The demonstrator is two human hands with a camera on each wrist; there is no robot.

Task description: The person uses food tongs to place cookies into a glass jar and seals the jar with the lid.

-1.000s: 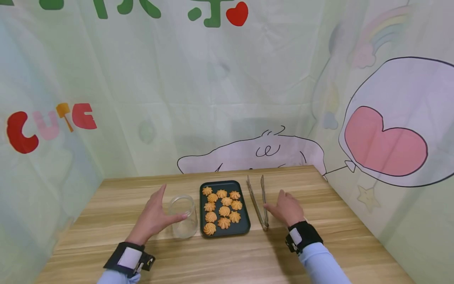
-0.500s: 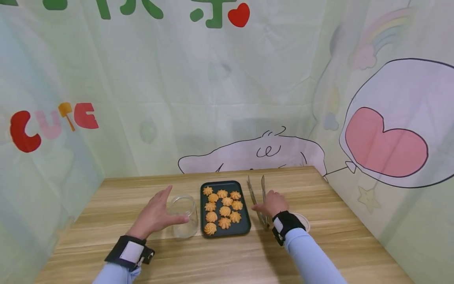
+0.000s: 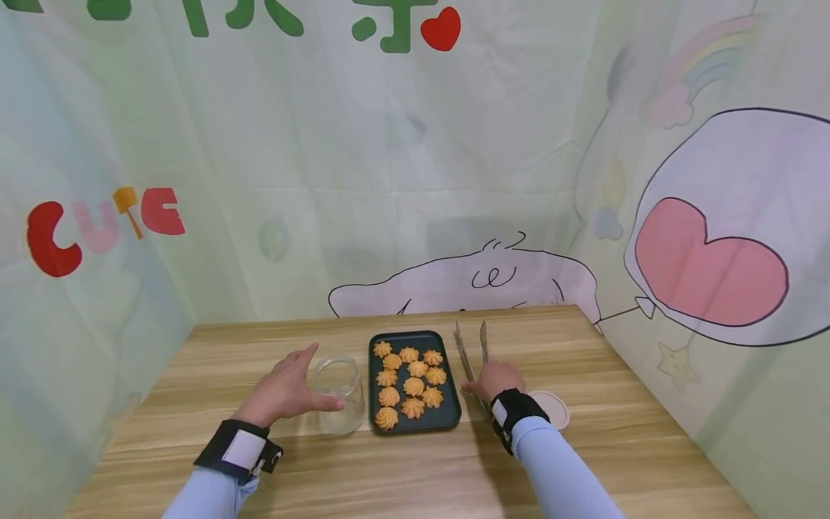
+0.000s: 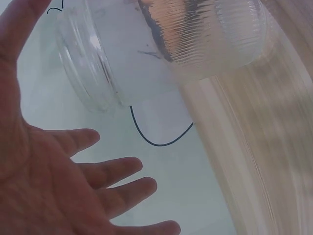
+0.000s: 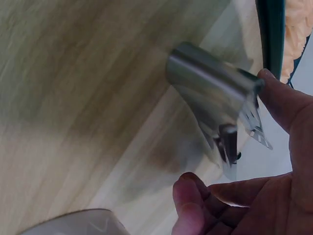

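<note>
An uncapped clear glass jar [image 3: 344, 407] stands upright on the table. Around its left side, my left hand [image 3: 285, 389] spreads thumb and fingers; in the left wrist view the fingers are straight, with a gap to the jar [image 4: 195, 44]. To the right, metal tongs [image 3: 464, 353] lie with their arms spread, tips pointing away. My right hand [image 3: 499, 378] straddles them from above. The right wrist view has the thumb [image 5: 281, 100] right at the edge of the tongs [image 5: 210, 78], while the bent fingers [image 5: 188, 200] stand apart from the metal.
Between the hands lies a dark tray [image 3: 447, 418] with several piped butter cookies [image 3: 412, 408], close beside the jar. A pale round lid [image 3: 552, 409] lies right of the right wrist. Printed cloth [image 3: 389, 144] hangs behind the wooden table [image 3: 402, 476].
My right hand has moved left and down over the tongs, uncovering the round lid. The left hand stays nearly still beside the jar.
</note>
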